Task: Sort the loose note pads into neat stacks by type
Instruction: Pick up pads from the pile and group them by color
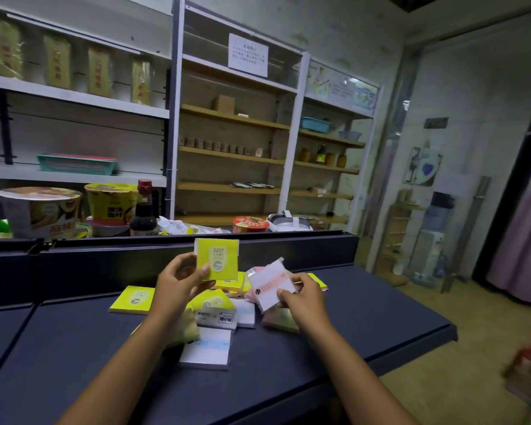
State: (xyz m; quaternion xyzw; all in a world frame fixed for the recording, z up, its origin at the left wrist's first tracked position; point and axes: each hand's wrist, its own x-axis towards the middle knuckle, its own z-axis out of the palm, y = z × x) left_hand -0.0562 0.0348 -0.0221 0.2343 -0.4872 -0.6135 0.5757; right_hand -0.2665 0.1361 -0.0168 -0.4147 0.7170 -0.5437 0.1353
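Pads [218, 305] litter dark counter [74, 348] (shop shelves [233, 118] behind), both hands busy.

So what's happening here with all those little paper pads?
A person is sorting note pads on a dark blue counter. The left hand holds up a yellow pad marked 2207, and the right hand grips a white and pink pad. Below the hands, a loose pile of yellow, pink and white pads lies jumbled. One yellow pad lies apart on the left and a white pad lies nearest the person. No neat stacks show yet.
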